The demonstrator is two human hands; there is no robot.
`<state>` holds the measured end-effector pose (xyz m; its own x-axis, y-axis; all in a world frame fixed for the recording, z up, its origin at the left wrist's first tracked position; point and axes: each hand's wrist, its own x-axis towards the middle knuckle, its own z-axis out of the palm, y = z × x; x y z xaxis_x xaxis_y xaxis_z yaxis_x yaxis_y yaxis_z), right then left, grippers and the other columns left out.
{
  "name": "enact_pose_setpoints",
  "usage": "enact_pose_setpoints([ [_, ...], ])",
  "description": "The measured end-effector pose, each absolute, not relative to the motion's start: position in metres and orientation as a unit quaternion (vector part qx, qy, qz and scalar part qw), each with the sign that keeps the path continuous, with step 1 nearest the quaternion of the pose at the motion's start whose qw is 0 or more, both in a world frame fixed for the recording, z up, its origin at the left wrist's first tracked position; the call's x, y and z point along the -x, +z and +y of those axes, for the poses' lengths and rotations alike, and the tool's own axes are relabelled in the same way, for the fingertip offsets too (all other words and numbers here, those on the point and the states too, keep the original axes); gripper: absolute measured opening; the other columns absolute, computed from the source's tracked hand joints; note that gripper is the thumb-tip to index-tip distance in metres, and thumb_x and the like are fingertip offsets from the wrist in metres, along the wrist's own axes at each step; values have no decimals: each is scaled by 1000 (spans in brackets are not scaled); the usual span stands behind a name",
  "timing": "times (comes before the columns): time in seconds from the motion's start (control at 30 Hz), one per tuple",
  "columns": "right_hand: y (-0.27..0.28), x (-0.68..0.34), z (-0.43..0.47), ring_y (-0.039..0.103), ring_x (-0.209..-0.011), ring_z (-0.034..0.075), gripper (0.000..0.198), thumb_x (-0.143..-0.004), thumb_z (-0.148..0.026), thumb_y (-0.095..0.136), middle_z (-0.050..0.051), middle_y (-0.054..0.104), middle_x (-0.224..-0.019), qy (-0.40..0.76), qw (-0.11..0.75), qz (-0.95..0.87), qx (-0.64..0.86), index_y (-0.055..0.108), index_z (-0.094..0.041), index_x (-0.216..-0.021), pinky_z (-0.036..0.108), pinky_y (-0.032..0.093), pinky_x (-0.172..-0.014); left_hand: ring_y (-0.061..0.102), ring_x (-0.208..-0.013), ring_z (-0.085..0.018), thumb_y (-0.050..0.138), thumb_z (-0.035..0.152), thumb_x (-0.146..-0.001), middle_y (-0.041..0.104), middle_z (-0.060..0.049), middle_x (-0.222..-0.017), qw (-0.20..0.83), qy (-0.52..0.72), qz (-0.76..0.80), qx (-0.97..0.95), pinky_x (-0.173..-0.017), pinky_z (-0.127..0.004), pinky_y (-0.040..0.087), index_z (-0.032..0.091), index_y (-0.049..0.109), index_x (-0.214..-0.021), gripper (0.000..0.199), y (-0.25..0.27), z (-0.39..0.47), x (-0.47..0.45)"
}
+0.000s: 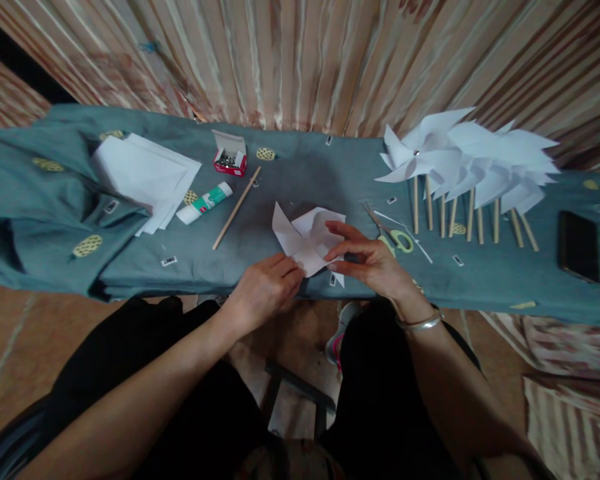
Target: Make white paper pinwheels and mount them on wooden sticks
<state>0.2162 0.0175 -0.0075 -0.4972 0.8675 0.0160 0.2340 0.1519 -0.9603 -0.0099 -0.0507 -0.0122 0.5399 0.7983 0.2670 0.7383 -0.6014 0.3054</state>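
A white paper pinwheel (pixel 307 237) with curled blades lies at the near edge of the cloth-covered table, between my two hands. My left hand (pixel 273 287) pinches its lower left edge, fingers closed. Over its right side, my right hand (pixel 363 257) has the fingers apart and bent, with the fingertips at the paper; a bracelet is on that wrist. To the left lies a thin wooden stick (pixel 237 208). Beside the stick is a white and green glue stick (pixel 205 202). Green-handled scissors (pixel 393 233) rest to the right of my right hand.
A stack of white paper sheets (pixel 145 177) lies at the left. Behind the glue stick stands an open red box (pixel 230 163) of small metal pins. Several finished pinwheels (pixel 473 157) on sticks overlap at the right, near a dark phone (pixel 579 245). A striped curtain (pixel 300 63) hangs behind the table.
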Motion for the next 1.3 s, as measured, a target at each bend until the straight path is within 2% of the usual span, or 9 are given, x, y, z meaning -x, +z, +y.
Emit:
enact_pose_setpoints([
  [0.17, -9, -211, 20, 49, -133, 27, 17, -68, -41, 83, 2, 60, -136, 548, 329, -654, 404, 75, -27, -74, 48, 32, -116, 62, -81, -19, 45, 15, -95, 66, -7, -85, 49, 183, 428, -884, -68, -30, 55, 13, 65, -90, 21, -11, -51, 8],
  [0.5, -15, -202, 20, 53, -129, 25, 10, -71, -32, 80, 2, 62, -134, 556, 373, -633, 389, 74, -26, -76, 47, 38, -112, 61, -80, -20, 43, 15, -95, 66, -7, -85, 46, 161, 434, -885, -66, -31, 55, 13, 64, -88, 22, -11, -51, 7],
  [0.63, -19, -196, 19, 54, -127, 25, 7, -74, -30, 75, 4, 60, -134, 498, 395, -656, 408, 71, -24, -75, 47, 40, -111, 61, -79, -20, 45, 15, -95, 66, -7, -85, 48, 158, 435, -885, -66, -32, 55, 13, 64, -89, 21, -11, -51, 7],
  [0.73, -21, -193, 18, 53, -127, 26, 4, -77, -28, 71, 5, 58, -136, 417, 375, -697, 448, 69, -24, -77, 49, 38, -111, 62, -80, -20, 45, 18, -95, 67, -8, -87, 53, 167, 442, -880, -66, -31, 55, 13, 64, -92, 20, -12, -52, 7],
  [0.83, -24, -191, 17, 52, -129, 27, 3, -78, -27, 69, 4, 55, -138, 363, 351, -725, 469, 69, -25, -78, 51, 37, -112, 63, -82, -20, 47, 22, -96, 69, -8, -92, 58, 184, 458, -868, -68, -31, 56, 13, 62, -107, 21, -13, -53, 7],
  [0.97, -30, -188, 17, 50, -131, 28, 2, -79, -24, 67, 5, 53, -140, 315, 337, -750, 474, 69, -23, -79, 50, 37, -112, 63, -84, -19, 48, 19, -95, 69, -7, -94, 54, 188, 450, -871, -73, -32, 56, 13, 54, -125, 31, -14, -53, 7],
  [1.3, -37, -179, 19, 49, -130, 28, 3, -79, -21, 67, 5, 51, -142, 271, 321, -773, 474, 68, -23, -77, 47, 36, -112, 61, -87, -20, 47, 17, -95, 69, -8, -97, 54, 166, 435, -883, -75, -33, 57, 12, 61, -115, 25, -16, -53, 7],
])
